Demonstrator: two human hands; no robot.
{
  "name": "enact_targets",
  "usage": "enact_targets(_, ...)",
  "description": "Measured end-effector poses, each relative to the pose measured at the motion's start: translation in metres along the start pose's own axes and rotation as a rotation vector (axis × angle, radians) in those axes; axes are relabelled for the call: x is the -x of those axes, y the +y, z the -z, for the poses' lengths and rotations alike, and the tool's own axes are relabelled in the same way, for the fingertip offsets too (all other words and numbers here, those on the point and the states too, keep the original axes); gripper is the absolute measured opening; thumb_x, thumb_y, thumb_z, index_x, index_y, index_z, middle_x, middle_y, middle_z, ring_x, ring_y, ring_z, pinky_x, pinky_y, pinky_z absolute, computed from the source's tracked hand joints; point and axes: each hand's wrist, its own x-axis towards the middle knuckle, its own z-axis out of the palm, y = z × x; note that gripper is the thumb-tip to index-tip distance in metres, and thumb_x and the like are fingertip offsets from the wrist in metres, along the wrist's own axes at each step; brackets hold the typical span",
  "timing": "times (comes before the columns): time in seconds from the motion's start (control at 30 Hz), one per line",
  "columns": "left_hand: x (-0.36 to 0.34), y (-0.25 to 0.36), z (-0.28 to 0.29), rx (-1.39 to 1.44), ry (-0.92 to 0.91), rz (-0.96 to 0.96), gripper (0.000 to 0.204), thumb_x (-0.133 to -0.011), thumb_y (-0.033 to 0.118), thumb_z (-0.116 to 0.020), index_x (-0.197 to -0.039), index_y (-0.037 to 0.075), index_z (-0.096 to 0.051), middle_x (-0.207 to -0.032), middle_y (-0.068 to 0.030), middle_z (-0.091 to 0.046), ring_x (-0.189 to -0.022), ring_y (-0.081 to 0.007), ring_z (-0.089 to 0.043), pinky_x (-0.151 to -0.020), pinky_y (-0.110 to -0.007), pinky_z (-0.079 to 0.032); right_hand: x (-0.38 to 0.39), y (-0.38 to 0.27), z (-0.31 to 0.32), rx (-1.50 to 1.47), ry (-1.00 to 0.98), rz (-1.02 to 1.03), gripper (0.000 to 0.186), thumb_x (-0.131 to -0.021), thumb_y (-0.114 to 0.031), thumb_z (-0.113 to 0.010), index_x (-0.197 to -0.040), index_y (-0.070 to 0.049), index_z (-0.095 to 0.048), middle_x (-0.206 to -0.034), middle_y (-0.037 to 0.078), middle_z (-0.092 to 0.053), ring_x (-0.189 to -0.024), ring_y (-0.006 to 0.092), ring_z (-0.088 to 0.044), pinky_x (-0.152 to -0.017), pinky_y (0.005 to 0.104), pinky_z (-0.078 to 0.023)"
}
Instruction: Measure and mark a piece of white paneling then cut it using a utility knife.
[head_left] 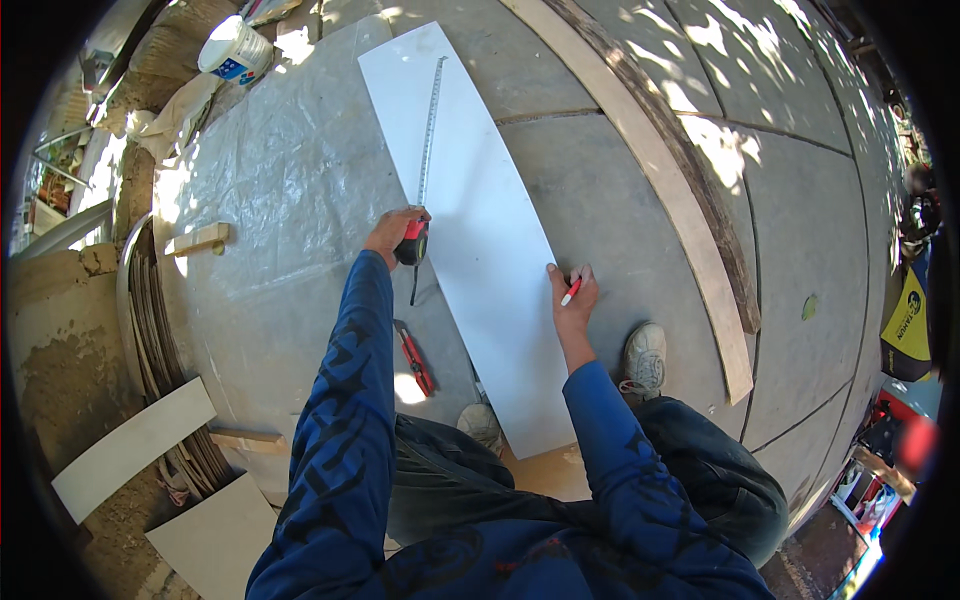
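A long white board (pixel 490 250) lies between my feet and stretches away from me. At its left edge my left hand (pixel 392 232) is closed round a red and black tape measure (pixel 413 243). The metal blade (pixel 432 125) is pulled out over the board toward its far end, and a black strap hangs from the case. My right hand (pixel 575 297) rests at the board's right edge, its thumb by the edge, with a red and white marker or pencil (pixel 571 292) held in the fingers. A red utility knife (pixel 414 362) lies on the floor left of the board.
Clear plastic sheeting (pixel 290 170) covers the floor at left, with a small wood block (pixel 198 240) on it. A white bucket (pixel 236 50) stands far left. Long wooden planks (pixel 660 170) lie at right. White board offcuts (pixel 135 445) and a yellow-black bag (pixel 908 320) sit at the sides.
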Motion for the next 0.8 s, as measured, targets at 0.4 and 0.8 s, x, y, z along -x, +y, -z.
enact_targets(0.4, 0.052, -0.053, -0.022, -0.344, -0.216, -0.004, 0.020, -0.093, 0.016, -0.057, -0.087, -0.001, -0.065, -0.076, -0.0078, -0.067, -0.072, -0.0161, -0.067, -0.070, -0.029, -0.053, -0.123, -0.067, -0.047, 0.095, -0.032, 0.324, 0.030, -0.083, -0.017, -0.074, -0.088, -0.006, -0.047, -0.085, 0.015, -0.066, -0.080, 0.0364, -0.065, -0.073, 0.0405, -0.051)
enact_targets(0.8, 0.100, -0.108, -0.057, -0.709, -0.589, 0.095, 0.024, -0.093, 0.020, -0.058, -0.081, 0.002, -0.069, -0.077, -0.0033, -0.068, -0.074, -0.0133, -0.062, -0.074, -0.029, -0.050, -0.128, 0.024, 0.131, -0.195, 0.199, -0.165, 0.037, -0.102, -0.039, -0.047, -0.096, -0.003, -0.054, -0.065, 0.008, -0.061, -0.054, 0.0117, -0.057, -0.049, 0.0264, -0.046)
